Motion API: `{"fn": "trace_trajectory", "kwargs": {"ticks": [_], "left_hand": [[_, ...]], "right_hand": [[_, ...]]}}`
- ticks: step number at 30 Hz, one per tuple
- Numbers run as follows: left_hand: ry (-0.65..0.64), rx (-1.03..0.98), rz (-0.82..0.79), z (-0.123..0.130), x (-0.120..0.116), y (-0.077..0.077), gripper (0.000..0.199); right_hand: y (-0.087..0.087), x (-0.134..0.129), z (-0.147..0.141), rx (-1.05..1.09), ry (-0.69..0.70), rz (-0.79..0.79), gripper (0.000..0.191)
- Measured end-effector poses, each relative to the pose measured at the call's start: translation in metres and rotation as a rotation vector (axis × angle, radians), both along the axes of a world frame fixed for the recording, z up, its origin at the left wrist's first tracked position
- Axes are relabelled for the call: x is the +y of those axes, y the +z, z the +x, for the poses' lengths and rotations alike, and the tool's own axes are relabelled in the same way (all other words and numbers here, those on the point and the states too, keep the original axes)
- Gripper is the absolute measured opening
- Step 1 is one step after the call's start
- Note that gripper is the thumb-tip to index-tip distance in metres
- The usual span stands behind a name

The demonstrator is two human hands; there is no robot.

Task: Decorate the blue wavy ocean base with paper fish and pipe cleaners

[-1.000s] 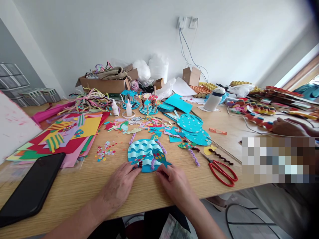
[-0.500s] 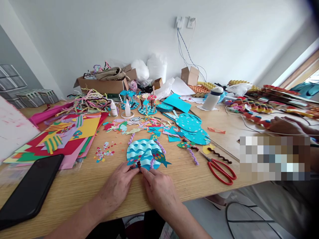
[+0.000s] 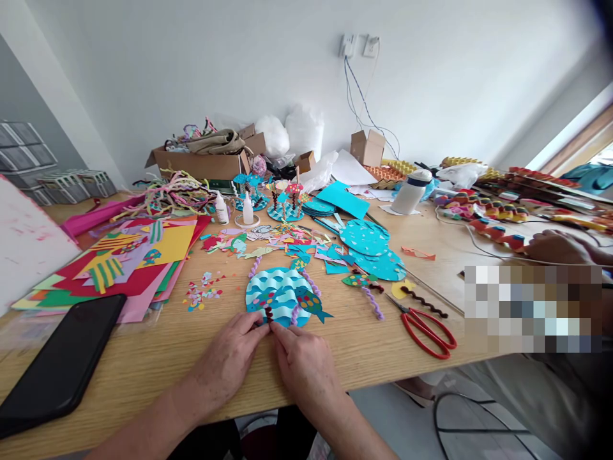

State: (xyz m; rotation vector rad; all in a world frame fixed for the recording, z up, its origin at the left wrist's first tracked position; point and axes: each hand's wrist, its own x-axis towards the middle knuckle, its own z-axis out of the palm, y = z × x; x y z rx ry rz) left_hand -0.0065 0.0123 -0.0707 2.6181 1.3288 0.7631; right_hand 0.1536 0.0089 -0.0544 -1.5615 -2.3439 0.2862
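Observation:
A round blue paper base with pale wavy strips (image 3: 272,278) lies in front of me. Upright at its near edge is a short dark brown twisted pipe cleaner (image 3: 269,313). My left hand (image 3: 225,358) and my right hand (image 3: 306,361) meet at its foot, fingertips closed around it; the exact grip is partly hidden. Purple twisted pipe cleaners (image 3: 312,281) stand around the base. A dark spotted paper fish (image 3: 310,302) is at the right one, and another paper fish (image 3: 261,301) lies near my left fingers.
Red-handled scissors (image 3: 428,332) lie to the right, beside a loose fish (image 3: 359,280). On the left are a black phone (image 3: 62,361), coloured paper sheets (image 3: 143,281) and confetti (image 3: 204,292). Glue bottles (image 3: 248,209) stand behind. Another person's hands (image 3: 550,248) are at far right.
The brown pipe cleaner now shows more clearly upright between my fingertips, and the paper fish by my left fingers sits slightly differently. The view has shifted slightly; both hands stay at the base's near edge.

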Motion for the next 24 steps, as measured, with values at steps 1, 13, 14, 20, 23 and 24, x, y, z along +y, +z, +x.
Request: {"fn": "trace_trajectory", "kwargs": {"ticks": [1,13,14,20,23,24], "left_hand": [[-0.003,-0.003,-0.014,0.001,0.000,0.001,0.035],[0.022,-0.034,-0.112,0.004,-0.002,0.002,0.035],[0.024,-0.033,-0.116,0.004,-0.002,0.002,0.035],[0.019,0.014,-0.022,0.000,-0.001,-0.001,0.041],[0.032,0.051,0.068,-0.003,-0.001,-0.005,0.044],[0.037,0.063,0.082,-0.003,-0.001,-0.006,0.045]], "right_hand": [[0.000,0.000,0.000,-0.003,0.000,-0.004,0.027],[0.001,0.002,-0.001,-0.044,0.003,0.001,0.022],[0.001,0.002,-0.001,-0.047,0.001,0.007,0.022],[0.001,-0.007,0.005,0.001,0.012,0.031,0.026],[-0.001,-0.016,0.019,0.014,-0.003,0.042,0.028],[-0.001,-0.018,0.024,0.005,-0.009,0.046,0.029]]}}
